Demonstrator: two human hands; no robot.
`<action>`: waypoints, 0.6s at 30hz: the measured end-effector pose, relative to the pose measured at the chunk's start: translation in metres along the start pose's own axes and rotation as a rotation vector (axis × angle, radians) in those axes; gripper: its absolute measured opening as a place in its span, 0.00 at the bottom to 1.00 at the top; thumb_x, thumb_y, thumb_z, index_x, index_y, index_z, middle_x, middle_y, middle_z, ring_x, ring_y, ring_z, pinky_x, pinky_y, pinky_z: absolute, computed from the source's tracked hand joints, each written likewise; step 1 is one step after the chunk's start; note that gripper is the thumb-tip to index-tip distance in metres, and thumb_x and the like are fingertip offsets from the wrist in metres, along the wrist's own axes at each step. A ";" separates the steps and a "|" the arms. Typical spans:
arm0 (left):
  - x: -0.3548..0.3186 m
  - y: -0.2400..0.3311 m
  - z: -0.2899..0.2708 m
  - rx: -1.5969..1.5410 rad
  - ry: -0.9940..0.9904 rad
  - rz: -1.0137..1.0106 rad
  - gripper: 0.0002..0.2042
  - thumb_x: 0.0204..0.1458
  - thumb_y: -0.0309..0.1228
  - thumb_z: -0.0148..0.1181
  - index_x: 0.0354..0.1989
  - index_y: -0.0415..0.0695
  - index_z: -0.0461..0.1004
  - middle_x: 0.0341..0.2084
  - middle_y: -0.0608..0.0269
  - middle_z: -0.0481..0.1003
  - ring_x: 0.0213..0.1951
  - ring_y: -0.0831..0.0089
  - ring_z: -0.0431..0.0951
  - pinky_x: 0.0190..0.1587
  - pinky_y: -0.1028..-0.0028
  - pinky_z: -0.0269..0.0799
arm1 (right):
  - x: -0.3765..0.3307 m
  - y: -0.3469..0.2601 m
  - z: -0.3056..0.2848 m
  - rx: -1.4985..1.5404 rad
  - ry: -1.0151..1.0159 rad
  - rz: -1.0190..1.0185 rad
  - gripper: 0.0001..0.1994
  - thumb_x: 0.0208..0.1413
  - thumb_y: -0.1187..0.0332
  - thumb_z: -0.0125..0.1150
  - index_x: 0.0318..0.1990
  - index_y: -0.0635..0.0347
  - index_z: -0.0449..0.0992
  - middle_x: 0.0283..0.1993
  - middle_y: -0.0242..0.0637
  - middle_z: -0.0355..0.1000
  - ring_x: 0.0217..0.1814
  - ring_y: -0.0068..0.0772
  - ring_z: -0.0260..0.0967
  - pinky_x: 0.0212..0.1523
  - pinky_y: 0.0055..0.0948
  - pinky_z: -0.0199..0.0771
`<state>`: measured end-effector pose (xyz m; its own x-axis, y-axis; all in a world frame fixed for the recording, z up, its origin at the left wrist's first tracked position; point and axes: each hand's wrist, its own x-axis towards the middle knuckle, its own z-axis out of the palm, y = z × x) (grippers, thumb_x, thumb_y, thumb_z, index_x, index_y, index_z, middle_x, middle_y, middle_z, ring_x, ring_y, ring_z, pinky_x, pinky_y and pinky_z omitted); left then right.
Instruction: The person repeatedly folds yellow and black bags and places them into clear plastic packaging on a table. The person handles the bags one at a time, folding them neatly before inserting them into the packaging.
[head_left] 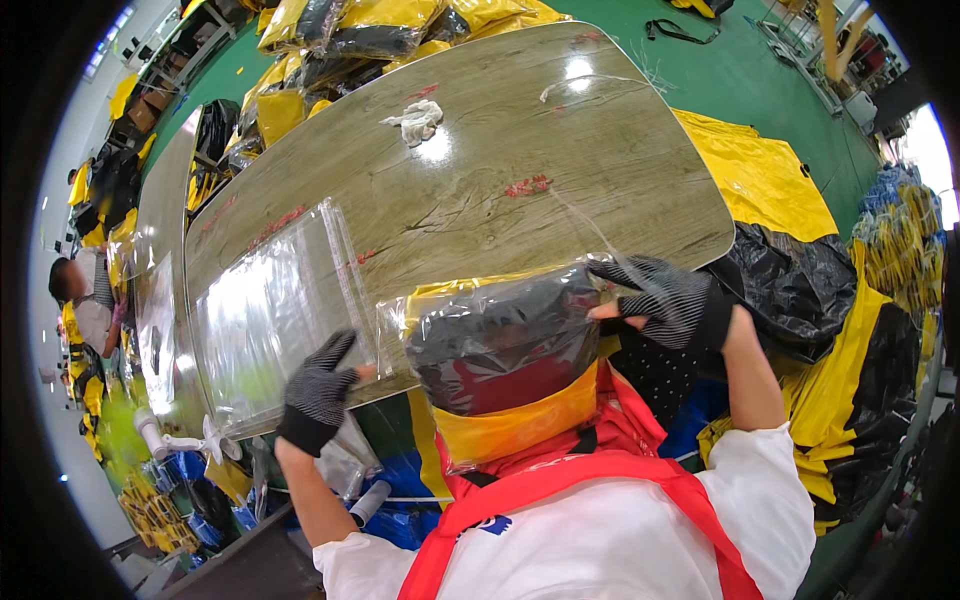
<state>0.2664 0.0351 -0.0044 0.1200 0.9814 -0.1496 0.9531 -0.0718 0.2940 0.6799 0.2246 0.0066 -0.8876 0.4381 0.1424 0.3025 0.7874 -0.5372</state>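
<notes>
A clear plastic bag holding a folded yellow-and-black garment (510, 350) stands tilted at the table's near edge, in front of my chest. My right hand (675, 305), in a black-and-white striped glove with bare fingertips, pinches the bag's upper right side. My left hand (322, 388), gloved the same way, is off to the left of the package with its fingers apart and nothing in them. It is over the near edge of a stack of flat clear plastic bags (275, 310) lying on the table. I wear a red apron (560, 480).
The wood-patterned table (600, 130) bears a crumpled white cloth (417, 122) and red marks. Bagged yellow-and-black packages (345, 40) are piled beyond it. Yellow and black garments (780, 260) lie at the right. A person (92, 300) is at the far left.
</notes>
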 end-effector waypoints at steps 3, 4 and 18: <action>0.039 0.037 -0.045 -0.055 0.292 -0.055 0.18 0.44 0.20 0.52 0.44 0.51 0.75 0.47 0.56 0.73 0.49 0.58 0.72 0.51 0.68 0.67 | 0.027 -0.017 0.000 0.105 0.112 0.130 0.13 0.51 0.65 0.55 0.44 0.59 0.72 0.35 0.42 0.72 0.38 0.47 0.70 0.43 0.37 0.70; 0.067 0.072 -0.053 -0.132 0.454 0.114 0.17 0.46 0.22 0.53 0.47 0.49 0.74 0.48 0.54 0.71 0.51 0.57 0.70 0.53 0.66 0.65 | 0.038 -0.020 0.007 0.108 0.202 0.090 0.14 0.51 0.62 0.55 0.43 0.59 0.71 0.36 0.44 0.71 0.39 0.48 0.69 0.44 0.39 0.69; 0.132 0.069 0.039 -1.015 0.030 -0.150 0.27 0.55 0.44 0.50 0.57 0.37 0.60 0.54 0.58 0.64 0.54 0.65 0.64 0.59 0.67 0.55 | -0.196 0.265 0.051 -0.387 0.474 0.860 0.12 0.55 0.69 0.51 0.44 0.63 0.72 0.39 0.45 0.73 0.41 0.35 0.70 0.45 0.28 0.68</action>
<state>0.3591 0.1532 -0.0405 -0.0013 0.9728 -0.2316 0.2722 0.2232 0.9360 0.9160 0.3252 -0.2061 -0.1201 0.9734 0.1951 0.9298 0.1792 -0.3214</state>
